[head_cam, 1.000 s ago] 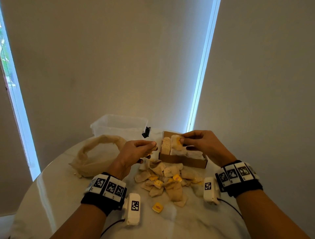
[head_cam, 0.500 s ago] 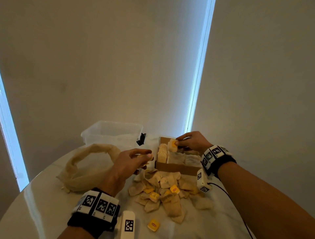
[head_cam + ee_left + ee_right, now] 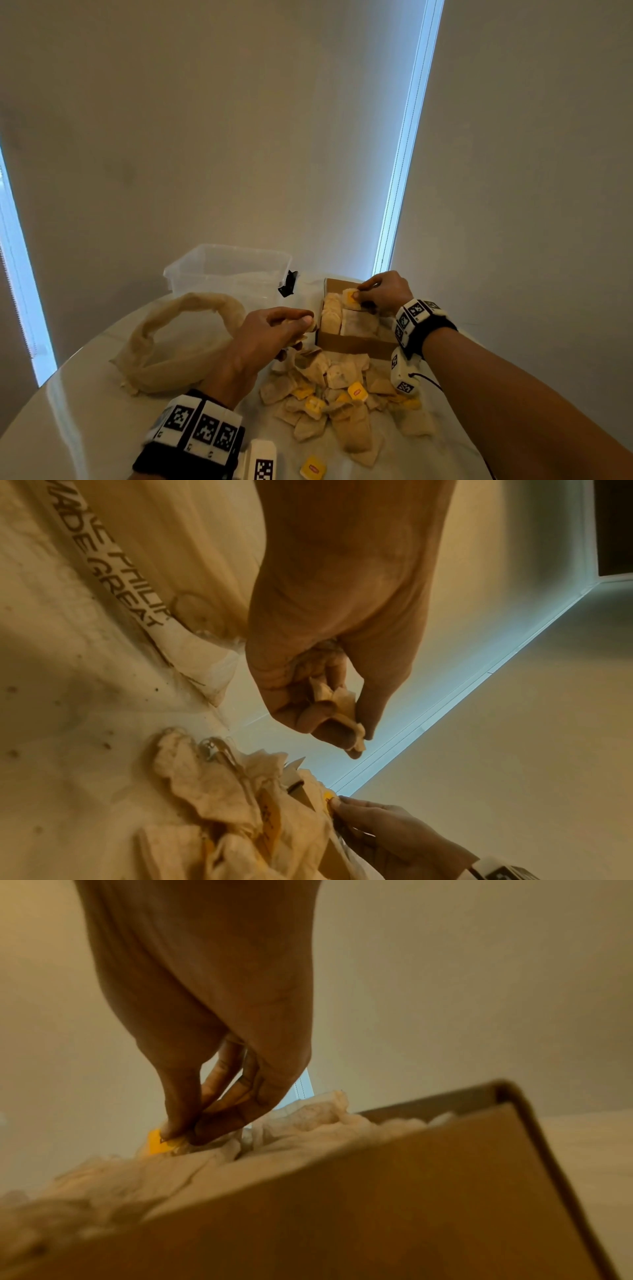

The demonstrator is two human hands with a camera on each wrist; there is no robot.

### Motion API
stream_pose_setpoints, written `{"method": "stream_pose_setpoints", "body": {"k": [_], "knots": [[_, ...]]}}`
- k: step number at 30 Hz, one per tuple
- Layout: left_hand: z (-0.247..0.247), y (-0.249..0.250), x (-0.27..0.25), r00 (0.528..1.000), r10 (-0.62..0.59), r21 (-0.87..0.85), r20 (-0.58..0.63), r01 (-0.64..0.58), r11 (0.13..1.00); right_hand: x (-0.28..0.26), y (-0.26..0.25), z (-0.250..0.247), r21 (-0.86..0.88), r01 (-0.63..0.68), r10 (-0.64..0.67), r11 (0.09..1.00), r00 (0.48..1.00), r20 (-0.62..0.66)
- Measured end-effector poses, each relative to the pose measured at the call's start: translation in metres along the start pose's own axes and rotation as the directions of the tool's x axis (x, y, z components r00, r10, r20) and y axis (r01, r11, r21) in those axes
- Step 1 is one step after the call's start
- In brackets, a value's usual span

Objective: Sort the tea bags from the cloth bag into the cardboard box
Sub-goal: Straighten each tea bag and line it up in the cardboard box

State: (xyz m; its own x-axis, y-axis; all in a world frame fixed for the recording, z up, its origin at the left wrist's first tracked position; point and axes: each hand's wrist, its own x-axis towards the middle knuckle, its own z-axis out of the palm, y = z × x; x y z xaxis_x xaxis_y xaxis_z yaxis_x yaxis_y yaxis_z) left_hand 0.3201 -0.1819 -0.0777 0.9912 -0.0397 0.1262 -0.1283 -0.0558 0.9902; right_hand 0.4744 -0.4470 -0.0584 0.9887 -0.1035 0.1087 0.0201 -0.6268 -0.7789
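1. Cardboard box: open-topped and brown, taken here as the landmark. It stands on the round white table, toward the far rim, with the wall just behind it. Tea bags stand packed in rows inside, filling most of it.
2. Loose tea bags: a heap on the table touching the box's near wall and spreading toward the person. Several show yellow tags; one yellow tag lies apart, nearer the person than the heap.
3. Cloth bag: slack, mouth open, left of the box and beyond the heap's left edge; bare table lies between the bag and the near rim.
4. Clear plastic tub: left of the box at the far rim, behind the cloth bag; a black clip sits between the tub and the box.
5. Left hand: raised above the table just left of the box's left wall. Its fingers are curled in against the thumb, pinching a held tea bag; the hand is apart from the box.
6. Right hand: over the box's far end, thumb and fingertips pinching a tagged tea bag that stands at the back of the left-hand row, touching its neighbours.
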Motion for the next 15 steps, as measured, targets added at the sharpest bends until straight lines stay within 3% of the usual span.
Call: {"method": "stream_pose_setpoints", "body": {"k": [7,15], "knots": [[0.0008,0.0037,-0.0036,1.0,-0.011,0.008,0.005,0.011,1.0,-0.0021,-0.0077,-0.0006,-0.078,-0.03,0.031,0.996,0.999,0.008],[0.0008,0.0055,-0.0049,1.0,-0.006,0.0,-0.01,0.006,1.0,-0.0059,-0.0112,-0.0069,-0.199,0.015,-0.018,0.98,1.0,-0.012]]}}
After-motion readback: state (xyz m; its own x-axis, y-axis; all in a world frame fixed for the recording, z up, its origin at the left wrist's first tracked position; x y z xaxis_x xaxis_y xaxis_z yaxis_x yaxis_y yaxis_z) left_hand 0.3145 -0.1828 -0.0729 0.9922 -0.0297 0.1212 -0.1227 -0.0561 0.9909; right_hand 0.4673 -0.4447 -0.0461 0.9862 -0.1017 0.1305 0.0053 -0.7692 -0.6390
